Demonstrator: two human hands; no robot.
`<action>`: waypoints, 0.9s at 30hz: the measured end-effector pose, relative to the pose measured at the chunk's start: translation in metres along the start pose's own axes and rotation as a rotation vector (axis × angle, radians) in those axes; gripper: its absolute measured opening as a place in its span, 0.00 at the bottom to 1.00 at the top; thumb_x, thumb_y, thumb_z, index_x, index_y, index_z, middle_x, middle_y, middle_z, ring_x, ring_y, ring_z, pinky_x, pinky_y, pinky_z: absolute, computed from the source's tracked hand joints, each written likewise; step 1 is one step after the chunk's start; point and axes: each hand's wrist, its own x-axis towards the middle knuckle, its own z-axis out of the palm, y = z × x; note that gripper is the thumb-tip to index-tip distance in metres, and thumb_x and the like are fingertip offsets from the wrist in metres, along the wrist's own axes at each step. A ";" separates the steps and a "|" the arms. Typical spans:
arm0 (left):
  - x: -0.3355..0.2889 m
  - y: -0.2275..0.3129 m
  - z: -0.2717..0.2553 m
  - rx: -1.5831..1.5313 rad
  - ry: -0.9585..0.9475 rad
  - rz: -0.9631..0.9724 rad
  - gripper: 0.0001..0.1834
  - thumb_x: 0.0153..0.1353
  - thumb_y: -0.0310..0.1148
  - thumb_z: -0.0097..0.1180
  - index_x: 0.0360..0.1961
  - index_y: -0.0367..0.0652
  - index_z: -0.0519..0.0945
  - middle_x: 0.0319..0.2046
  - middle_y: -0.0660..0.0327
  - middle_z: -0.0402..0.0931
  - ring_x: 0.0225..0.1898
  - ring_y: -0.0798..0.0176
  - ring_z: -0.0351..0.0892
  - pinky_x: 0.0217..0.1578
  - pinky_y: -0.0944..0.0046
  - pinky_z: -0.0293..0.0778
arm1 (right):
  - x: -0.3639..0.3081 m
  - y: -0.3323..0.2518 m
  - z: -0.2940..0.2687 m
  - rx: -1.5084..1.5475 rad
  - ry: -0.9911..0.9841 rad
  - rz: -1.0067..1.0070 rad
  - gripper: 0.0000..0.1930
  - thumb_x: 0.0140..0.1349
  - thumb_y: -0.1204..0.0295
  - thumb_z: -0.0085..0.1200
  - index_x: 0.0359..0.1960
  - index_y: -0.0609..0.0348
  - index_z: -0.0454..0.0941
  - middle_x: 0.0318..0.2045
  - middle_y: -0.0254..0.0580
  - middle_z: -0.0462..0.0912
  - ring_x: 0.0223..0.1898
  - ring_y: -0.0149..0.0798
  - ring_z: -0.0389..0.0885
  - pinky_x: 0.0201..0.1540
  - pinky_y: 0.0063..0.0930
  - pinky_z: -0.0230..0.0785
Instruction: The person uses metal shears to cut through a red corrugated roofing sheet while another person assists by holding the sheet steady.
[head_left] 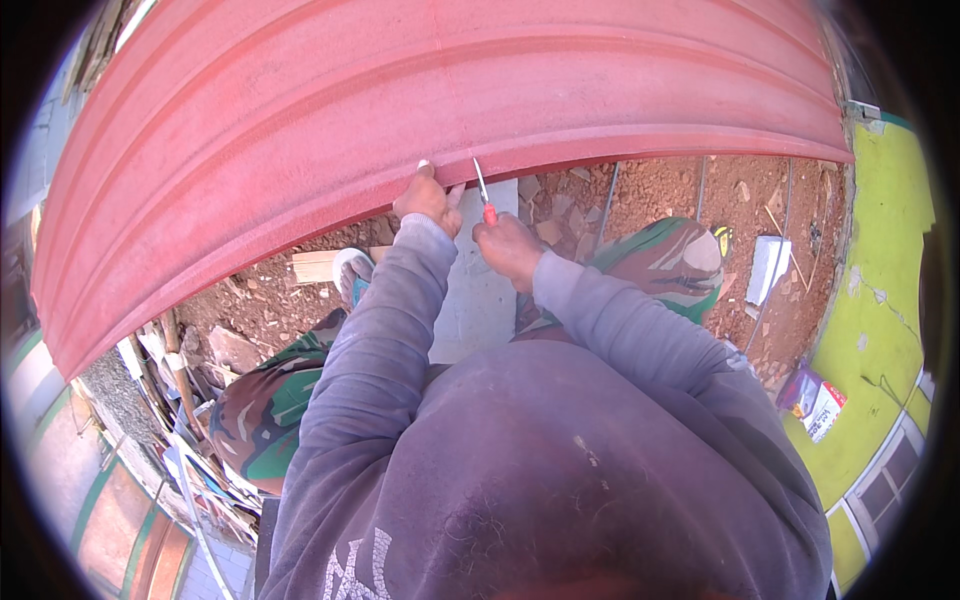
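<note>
One big, red, ribbed sheet [420,110], prob. metal, spans the far side, near edge right in front of the person. To work that edge well, I'd hold the slim, pointed, red-handled metal tool [483,190] square to it, go slow w/ even pressure, & have the bare left hand [428,196] clear of the tip's line. That hand pinches the edge just left of the tool, thumb on top; fingers underneath partly hidden. Bare right hand [510,248]: closed round the red handle.

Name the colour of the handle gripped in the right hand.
The handle is red, seen in the head view.
</note>
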 end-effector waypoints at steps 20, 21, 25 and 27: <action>0.002 0.002 0.003 0.043 0.042 -0.008 0.22 0.70 0.29 0.52 0.59 0.26 0.64 0.52 0.46 0.71 0.51 0.46 0.78 0.49 0.46 0.84 | 0.006 -0.020 0.014 0.603 0.223 0.535 0.15 0.64 0.66 0.45 0.39 0.69 0.77 0.37 0.65 0.80 0.43 0.58 0.80 0.45 0.47 0.71; 0.004 0.002 0.002 0.058 0.054 -0.016 0.22 0.70 0.30 0.52 0.59 0.26 0.64 0.52 0.46 0.71 0.50 0.45 0.78 0.49 0.46 0.84 | 0.005 -0.024 0.009 0.768 0.250 0.638 0.17 0.64 0.65 0.45 0.39 0.70 0.77 0.38 0.66 0.80 0.44 0.58 0.80 0.44 0.47 0.71; 0.003 0.001 0.003 0.099 0.067 -0.019 0.23 0.70 0.30 0.52 0.59 0.25 0.64 0.51 0.45 0.71 0.49 0.46 0.79 0.47 0.48 0.86 | 0.009 -0.018 0.015 0.882 0.279 0.666 0.22 0.65 0.59 0.46 0.39 0.72 0.76 0.38 0.67 0.80 0.44 0.61 0.79 0.44 0.48 0.70; 0.004 0.001 0.000 0.099 0.063 0.000 0.23 0.70 0.30 0.53 0.59 0.24 0.64 0.51 0.45 0.71 0.47 0.46 0.80 0.47 0.49 0.86 | 0.010 -0.023 0.005 0.896 0.296 0.674 0.22 0.64 0.59 0.47 0.38 0.74 0.76 0.37 0.67 0.80 0.43 0.63 0.79 0.44 0.48 0.70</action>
